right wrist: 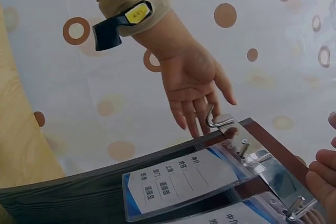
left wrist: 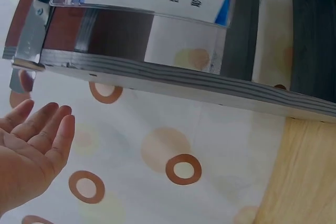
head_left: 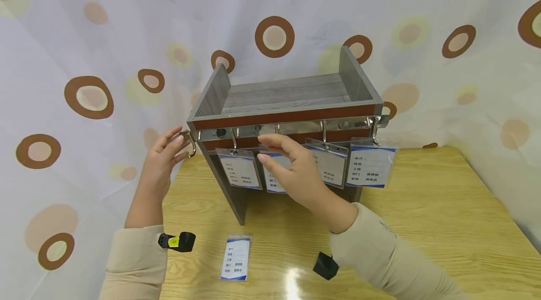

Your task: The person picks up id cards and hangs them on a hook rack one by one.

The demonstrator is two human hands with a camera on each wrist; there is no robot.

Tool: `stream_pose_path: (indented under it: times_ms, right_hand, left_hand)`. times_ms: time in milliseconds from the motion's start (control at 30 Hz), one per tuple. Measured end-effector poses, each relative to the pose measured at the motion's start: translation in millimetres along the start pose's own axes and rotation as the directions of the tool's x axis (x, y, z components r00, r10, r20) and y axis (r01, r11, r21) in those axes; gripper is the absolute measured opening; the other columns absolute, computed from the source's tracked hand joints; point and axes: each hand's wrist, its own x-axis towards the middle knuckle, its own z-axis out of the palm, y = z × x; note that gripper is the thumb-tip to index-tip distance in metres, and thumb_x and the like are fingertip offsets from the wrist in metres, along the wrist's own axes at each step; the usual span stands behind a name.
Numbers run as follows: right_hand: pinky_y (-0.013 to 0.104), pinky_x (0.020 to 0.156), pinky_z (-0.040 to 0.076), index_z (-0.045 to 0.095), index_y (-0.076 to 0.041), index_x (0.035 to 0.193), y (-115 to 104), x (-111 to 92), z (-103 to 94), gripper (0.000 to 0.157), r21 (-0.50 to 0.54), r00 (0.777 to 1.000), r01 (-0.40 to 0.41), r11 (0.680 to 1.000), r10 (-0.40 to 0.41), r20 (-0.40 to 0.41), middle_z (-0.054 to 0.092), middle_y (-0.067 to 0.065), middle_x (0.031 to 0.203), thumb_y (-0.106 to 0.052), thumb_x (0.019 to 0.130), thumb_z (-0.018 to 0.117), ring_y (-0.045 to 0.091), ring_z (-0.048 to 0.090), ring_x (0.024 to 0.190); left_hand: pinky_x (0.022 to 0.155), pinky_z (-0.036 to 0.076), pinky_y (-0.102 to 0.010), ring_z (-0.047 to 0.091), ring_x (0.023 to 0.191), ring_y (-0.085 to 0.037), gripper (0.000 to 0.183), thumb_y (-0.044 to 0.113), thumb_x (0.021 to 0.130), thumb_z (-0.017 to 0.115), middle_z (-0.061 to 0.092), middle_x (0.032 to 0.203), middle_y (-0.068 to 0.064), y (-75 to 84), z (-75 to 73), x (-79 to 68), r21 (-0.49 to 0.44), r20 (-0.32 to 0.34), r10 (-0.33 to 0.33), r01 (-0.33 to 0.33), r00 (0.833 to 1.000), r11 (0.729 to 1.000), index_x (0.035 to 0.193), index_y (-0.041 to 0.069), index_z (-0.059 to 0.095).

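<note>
My left hand (head_left: 162, 159), fingers loosely bent and holding nothing, is at the left end of a metal hook rail (head_left: 300, 127). Its fingertips lie right beside the end hook (head_left: 192, 147), which carries no badge. In the right wrist view this left hand (right wrist: 194, 80) reaches down behind that hook. My right hand (head_left: 297, 173) hovers before the middle of the rail, thumb and forefinger apart with nothing between them. It partly covers one clear-sleeved name badge (head_left: 272, 185). Other badges hang to either side, one on the left (head_left: 240, 170) and one at the far right (head_left: 372, 166).
The rail is fixed along the front of a grey wooden shelf (head_left: 287, 93) with raised side panels. Another name badge (head_left: 235, 258) lies flat on the wooden table (head_left: 439, 225) in front. A curtain with brown circles (head_left: 313, 4) hangs behind.
</note>
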Motion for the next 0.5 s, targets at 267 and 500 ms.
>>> stream_pose_path:
  times_ms: [267, 500]
  right_hand:
    - [0.029, 0.081, 0.041, 0.055, 0.004, 0.108, -3.1, 0.7, -35.2, 0.033, -0.103, 0.981, 0.167, 0.981, -0.175, -0.081, 0.055, 0.014, 0.108, 0.006, 0.076, 0.06, 0.024, 0.052, 0.096]
    - [0.028, 0.081, 0.04, 0.056, 0.004, 0.107, -7.9, 3.4, -63.1, 0.034, -0.234, 0.959, 0.213, 0.949, -0.248, -0.135, 0.056, 0.012, 0.105, 0.008, 0.074, 0.06, 0.019, 0.052, 0.096]
  left_hand:
    - [0.087, 0.035, -0.027, 0.043, 0.107, -0.018, 0.052, 0.029, 0.091, 0.044, 0.044, 0.117, -0.003, -26.6, -2.6, -15.7, 0.016, -0.031, -0.061, 0.062, 0.998, 0.998, 0.128, -0.005, 0.03]
    - [0.093, 0.03, -0.032, 0.039, 0.113, -0.021, 0.053, 0.032, 0.091, 0.043, 0.038, 0.127, -0.017, -49.4, -3.6, -26.4, 0.064, -0.047, -0.148, 0.15, 0.988, 0.987, 0.127, -0.005, 0.032]
